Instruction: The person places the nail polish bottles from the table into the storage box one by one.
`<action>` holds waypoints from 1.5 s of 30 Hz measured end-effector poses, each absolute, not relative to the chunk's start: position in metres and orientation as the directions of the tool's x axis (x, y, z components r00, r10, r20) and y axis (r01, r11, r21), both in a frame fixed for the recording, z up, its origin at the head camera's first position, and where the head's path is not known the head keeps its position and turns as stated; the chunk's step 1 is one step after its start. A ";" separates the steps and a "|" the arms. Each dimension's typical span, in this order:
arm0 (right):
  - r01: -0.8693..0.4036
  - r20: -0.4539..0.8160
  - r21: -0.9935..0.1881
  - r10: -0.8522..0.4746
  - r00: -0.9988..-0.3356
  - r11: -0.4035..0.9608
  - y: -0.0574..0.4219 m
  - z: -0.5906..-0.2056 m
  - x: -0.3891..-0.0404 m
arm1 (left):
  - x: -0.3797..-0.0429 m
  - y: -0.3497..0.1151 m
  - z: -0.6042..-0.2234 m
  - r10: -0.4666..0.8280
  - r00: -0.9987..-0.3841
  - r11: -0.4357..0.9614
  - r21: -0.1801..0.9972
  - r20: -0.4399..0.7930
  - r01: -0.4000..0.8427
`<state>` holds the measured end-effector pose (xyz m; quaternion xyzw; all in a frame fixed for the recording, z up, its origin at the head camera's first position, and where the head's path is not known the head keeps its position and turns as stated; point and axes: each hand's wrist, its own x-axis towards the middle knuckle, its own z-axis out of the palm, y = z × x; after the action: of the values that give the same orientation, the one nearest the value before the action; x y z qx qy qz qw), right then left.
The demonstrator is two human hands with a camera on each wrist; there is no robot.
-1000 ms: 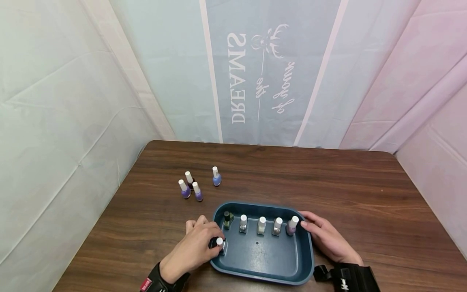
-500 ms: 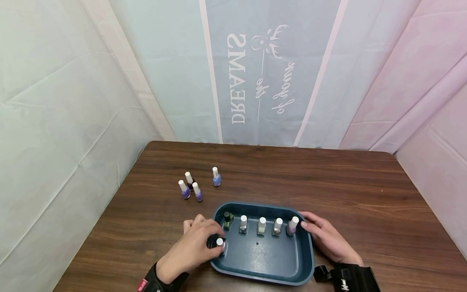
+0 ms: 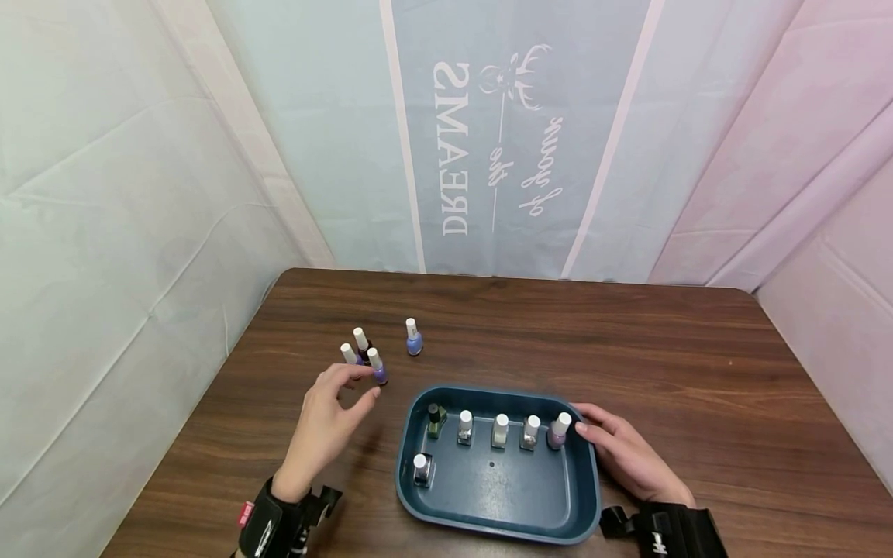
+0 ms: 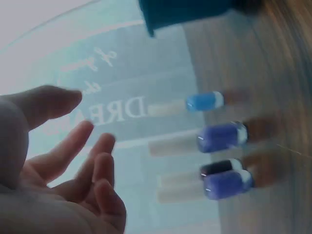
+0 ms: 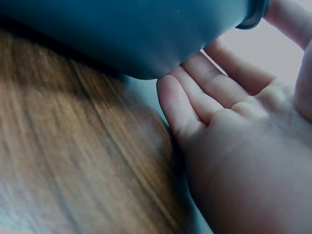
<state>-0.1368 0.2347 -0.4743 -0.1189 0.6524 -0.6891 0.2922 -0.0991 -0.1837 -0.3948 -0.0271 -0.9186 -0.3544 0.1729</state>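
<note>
My left hand (image 3: 322,422) reaches over the table with thumb and forefinger apart, their tips close to a purple nail polish bottle (image 3: 380,374). In the left wrist view nothing lies between the fingers (image 4: 100,168). A second purple bottle (image 3: 348,353), partly hidden by the hand, and a dark nail polish (image 3: 360,339) stand right beside it. Farther right is a blue nail polish (image 3: 415,342). My right hand (image 3: 631,457) holds the right end of the blue tray (image 3: 488,504), thumb at the rim and fingers against the outer wall (image 5: 146,44).
Along the tray's far side stand a green nail polish (image 3: 436,420) with a dark cap and several white-capped bottles, a lilac one (image 3: 558,432) rightmost. Another white-capped bottle (image 3: 422,470) stands at the left wall. Printed cloth (image 3: 516,155) hangs behind the wooden table (image 3: 698,364).
My left hand has let go of the white-capped bottle at the tray's left wall and moved up and left to the purple bottles. My right hand stays at the tray.
</note>
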 end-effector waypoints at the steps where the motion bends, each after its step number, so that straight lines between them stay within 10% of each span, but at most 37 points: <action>1: 0.249 -0.218 -0.968 -0.558 -0.801 0.020 0.235 -0.474 -0.137 | -0.102 -0.185 -0.397 -0.093 -0.938 0.738 0.655 0.335 0.161; 25: 0.253 -0.243 -0.966 -0.542 -0.805 0.056 0.233 -0.471 -0.137 | -0.146 -0.190 -0.433 -0.200 -0.972 0.666 0.745 0.123 -0.043; 45: 0.240 -0.226 -0.970 -0.549 -0.805 0.047 0.233 -0.473 -0.137 | -0.155 -0.185 -0.443 -0.187 -0.967 0.761 0.648 0.175 -0.030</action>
<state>-0.1371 0.2326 -0.4729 -0.1165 0.6630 -0.6804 0.2897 -0.1550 -0.1848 -0.4435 0.0583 -0.9312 -0.3409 0.1155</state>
